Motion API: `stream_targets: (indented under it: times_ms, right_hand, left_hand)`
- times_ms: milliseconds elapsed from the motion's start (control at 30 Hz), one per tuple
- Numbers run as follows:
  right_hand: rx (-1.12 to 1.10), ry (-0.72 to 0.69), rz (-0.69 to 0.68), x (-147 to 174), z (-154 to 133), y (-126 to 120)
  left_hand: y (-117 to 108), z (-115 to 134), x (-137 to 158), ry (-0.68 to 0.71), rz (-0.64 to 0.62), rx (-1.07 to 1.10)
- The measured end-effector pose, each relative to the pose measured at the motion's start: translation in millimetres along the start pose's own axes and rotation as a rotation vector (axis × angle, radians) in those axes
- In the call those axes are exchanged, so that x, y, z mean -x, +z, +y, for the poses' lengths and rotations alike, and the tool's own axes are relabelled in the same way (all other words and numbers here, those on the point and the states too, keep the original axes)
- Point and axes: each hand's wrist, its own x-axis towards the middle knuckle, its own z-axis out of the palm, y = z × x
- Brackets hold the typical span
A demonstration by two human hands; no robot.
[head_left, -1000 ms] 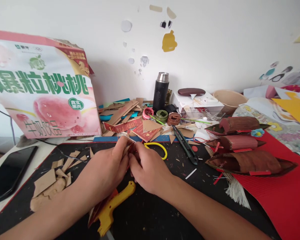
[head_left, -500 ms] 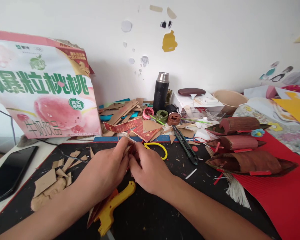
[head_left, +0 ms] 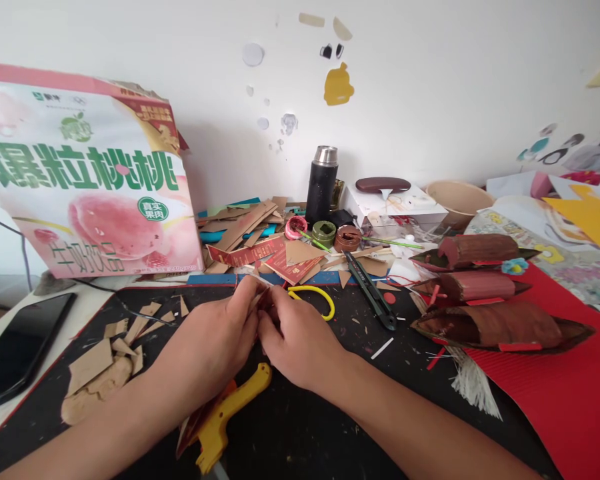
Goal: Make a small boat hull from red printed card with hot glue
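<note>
My left hand and my right hand meet over the black mat, fingers closed and thumbs bent inward. Pinched between them is a small reddish-brown piece, mostly covered by the fingers, so its full shape is hidden. Just below the hands lies a yellow hot glue gun, with a dark red piece of card beside it, partly under my left forearm. A yellow scissor handle pokes out beyond my right hand.
A utility knife lies right of the scissors. Several brown model boats rest on the right, near red corrugated card. Cardboard scraps lie left. Behind are paint pots, a black flask and a large drink carton.
Both hands stay in nearly the same place, still pinching the small piece, with only a slight shift of the fingers. Nothing else has visibly moved.
</note>
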Motion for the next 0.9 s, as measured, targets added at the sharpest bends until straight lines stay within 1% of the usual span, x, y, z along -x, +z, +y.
stream_targets:
  times_ms: [433, 700, 900]
  right_hand:
    - [0.019, 0.016, 0.006, 0.1, -1.0, -0.3]
    - [0.033, 0.018, 0.009, 0.5, -0.9, -0.9]
    - [0.030, 0.004, 0.013, 1.3, 0.0, 0.2]
  left_hand:
    - [1.9, 1.1, -0.2, -0.038, -0.029, 0.051]
    - [3.0, 0.4, -0.5, -0.035, 0.002, 0.044]
    - [3.4, 1.0, -0.3, -0.041, -0.004, 0.049]
